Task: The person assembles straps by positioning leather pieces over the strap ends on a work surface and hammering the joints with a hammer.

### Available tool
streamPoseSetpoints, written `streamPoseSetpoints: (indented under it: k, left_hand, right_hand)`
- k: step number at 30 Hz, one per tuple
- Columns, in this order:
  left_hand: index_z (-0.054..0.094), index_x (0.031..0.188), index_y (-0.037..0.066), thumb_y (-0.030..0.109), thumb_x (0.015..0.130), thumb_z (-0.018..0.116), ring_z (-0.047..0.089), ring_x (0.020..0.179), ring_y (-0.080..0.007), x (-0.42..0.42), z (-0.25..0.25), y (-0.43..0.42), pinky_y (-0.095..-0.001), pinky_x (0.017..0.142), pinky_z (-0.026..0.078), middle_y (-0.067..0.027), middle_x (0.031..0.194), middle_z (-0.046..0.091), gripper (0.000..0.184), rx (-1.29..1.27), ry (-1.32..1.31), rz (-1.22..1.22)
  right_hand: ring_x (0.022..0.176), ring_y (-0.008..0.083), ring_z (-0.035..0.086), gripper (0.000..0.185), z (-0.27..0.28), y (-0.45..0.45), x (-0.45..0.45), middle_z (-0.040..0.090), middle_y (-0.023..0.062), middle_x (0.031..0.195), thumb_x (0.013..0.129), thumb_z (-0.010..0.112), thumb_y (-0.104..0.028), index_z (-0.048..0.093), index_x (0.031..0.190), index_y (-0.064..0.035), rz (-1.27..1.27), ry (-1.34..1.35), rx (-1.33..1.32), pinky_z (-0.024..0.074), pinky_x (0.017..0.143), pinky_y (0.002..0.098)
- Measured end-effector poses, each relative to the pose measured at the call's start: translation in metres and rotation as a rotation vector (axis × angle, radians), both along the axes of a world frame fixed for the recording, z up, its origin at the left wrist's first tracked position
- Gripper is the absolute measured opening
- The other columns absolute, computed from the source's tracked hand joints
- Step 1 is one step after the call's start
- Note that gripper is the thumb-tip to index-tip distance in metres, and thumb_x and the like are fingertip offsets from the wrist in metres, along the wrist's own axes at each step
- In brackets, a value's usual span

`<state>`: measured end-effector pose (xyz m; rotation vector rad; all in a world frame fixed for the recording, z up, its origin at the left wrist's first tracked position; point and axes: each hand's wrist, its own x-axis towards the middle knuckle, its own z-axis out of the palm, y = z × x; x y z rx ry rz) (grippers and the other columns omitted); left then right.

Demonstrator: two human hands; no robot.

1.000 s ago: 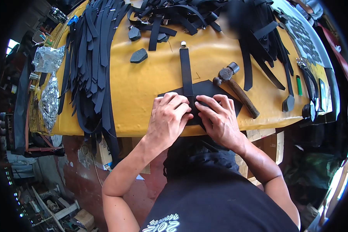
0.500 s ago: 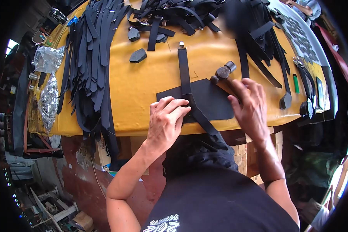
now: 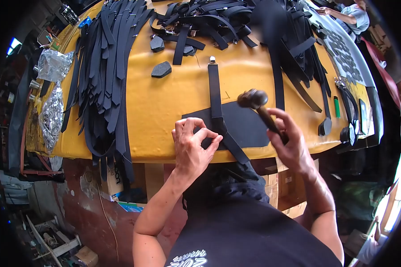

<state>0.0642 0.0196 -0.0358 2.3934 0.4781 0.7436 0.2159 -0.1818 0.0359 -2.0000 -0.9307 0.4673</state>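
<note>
A black strap [image 3: 214, 91] with a metal clip [image 3: 212, 60] at its far end lies over a dark flat sheet [image 3: 247, 127] at the near edge of the yellow table. Its near part bends to the right and reaches the table edge. My left hand [image 3: 194, 144] is beside the bend, thumb and forefinger pinched together at the strap; what they hold is too small to make out. My right hand [image 3: 287, 140] grips the wooden handle of a hammer [image 3: 254, 99], whose head is raised above the sheet.
Black straps [image 3: 107, 75] hang over the yellow table's [image 3: 165, 111] left part, with more heaped at the back. Dark angular pieces [image 3: 161, 69], a green lighter [image 3: 337, 107] and plastic bags [image 3: 53, 66] lie around. Another person [image 3: 352, 18] is at the far right.
My right hand has left the strap, taken hold of the hammer and lifted it. My left hand has stayed by the strap, its fingers now in a tighter pinch.
</note>
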Motion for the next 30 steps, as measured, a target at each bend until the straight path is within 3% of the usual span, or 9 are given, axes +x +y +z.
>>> streamPoseSetpoints:
  k: [1,3,5,10,12,15,20,27,30]
  left_hand:
    - [0.078,0.079,0.012,0.017,0.076,0.088,0.05,0.103,-0.0252,0.0,-0.001,0.001,-0.0415,0.092,0.039,-0.0027,0.095,0.056,0.011,-0.007,0.001,-0.005]
    - [0.077,0.078,0.012,0.018,0.076,0.088,0.05,0.101,-0.0249,0.0,-0.004,0.002,-0.0416,0.091,0.039,-0.0027,0.093,0.056,0.012,0.003,-0.008,-0.017]
    - [0.077,0.077,0.012,0.018,0.075,0.088,0.051,0.098,-0.0245,0.0,-0.005,0.003,-0.0413,0.089,0.039,-0.0027,0.091,0.055,0.013,0.006,-0.018,-0.02]
    - [0.075,0.076,0.011,0.019,0.073,0.09,0.05,0.091,-0.023,0.001,-0.008,0.002,-0.0395,0.081,0.039,-0.0021,0.084,0.051,0.016,0.022,-0.06,-0.011]
    - [0.074,0.076,0.013,0.02,0.075,0.088,0.05,0.093,-0.0228,-0.001,-0.008,0.002,-0.04,0.078,0.038,-0.001,0.086,0.052,0.016,0.028,-0.044,-0.021]
    - [0.073,0.077,0.013,0.02,0.076,0.087,0.05,0.093,-0.0228,0.003,-0.008,0.003,-0.0398,0.076,0.037,-0.0005,0.086,0.053,0.016,0.048,-0.068,-0.021]
    - [0.074,0.076,0.01,0.018,0.075,0.088,0.05,0.089,-0.0233,0.001,-0.006,0.001,-0.0391,0.079,0.038,-0.0024,0.083,0.05,0.016,0.046,-0.059,-0.008]
    - [0.072,0.075,0.011,0.017,0.074,0.088,0.051,0.088,-0.0235,0.001,-0.008,0.001,-0.0395,0.079,0.039,-0.0025,0.083,0.051,0.017,0.045,-0.053,-0.006]
    - [0.072,0.074,0.011,0.017,0.074,0.088,0.051,0.089,-0.0236,-0.002,-0.009,-0.002,-0.0399,0.079,0.039,-0.0025,0.083,0.052,0.018,0.041,-0.048,0.002]
  right_hand:
    - [0.062,0.0211,0.052,0.051,0.002,0.002,-0.007,0.056,0.0115,0.075,0.095,0.06,0.002,0.049,0.144,-0.0091,0.042,-0.005,0.026,0.0467,0.063,0.0334]
    - [0.078,0.0429,0.067,0.056,0.008,0.008,-0.012,0.069,0.0252,0.099,0.095,0.057,0.003,0.044,0.149,-0.0095,0.167,-0.113,-0.044,0.0531,0.072,0.0429]
    - [0.09,0.05,0.066,0.058,-0.002,0.011,-0.012,0.067,0.0294,0.113,0.096,0.058,0.002,0.042,0.151,-0.009,0.245,-0.188,-0.049,0.0536,0.076,0.0488]
    - [0.081,0.0455,0.064,0.065,0.0,0.019,-0.015,0.066,0.0253,0.108,0.095,0.059,0.004,0.038,0.155,-0.0078,0.319,-0.408,0.143,0.0538,0.069,0.0481]
    - [0.069,0.039,0.06,0.07,-0.007,0.018,-0.013,0.061,0.0185,0.089,0.092,0.062,0.004,0.038,0.157,-0.0087,0.353,-0.371,0.039,0.0515,0.06,0.0454]
    - [0.063,0.0343,0.057,0.073,0.0,0.024,-0.012,0.055,0.0154,0.079,0.09,0.065,0.005,0.041,0.157,-0.0121,0.439,-0.36,-0.198,0.0478,0.056,0.0452]
    - [0.061,0.0354,0.057,0.071,-0.001,0.026,-0.009,0.055,0.016,0.077,0.091,0.065,0.004,0.043,0.156,-0.0141,0.326,-0.43,0.066,0.0484,0.056,0.0458]
    - [0.066,0.0389,0.06,0.071,-0.002,0.028,-0.006,0.057,0.0171,0.078,0.092,0.063,0.004,0.043,0.156,-0.0167,0.3,-0.425,0.122,0.0503,0.061,0.0466]
    - [0.066,0.0384,0.06,0.071,-0.015,0.02,-0.016,0.057,0.0169,0.078,0.092,0.064,0.003,0.042,0.157,-0.0173,0.322,-0.354,-0.021,0.0502,0.06,0.0464]
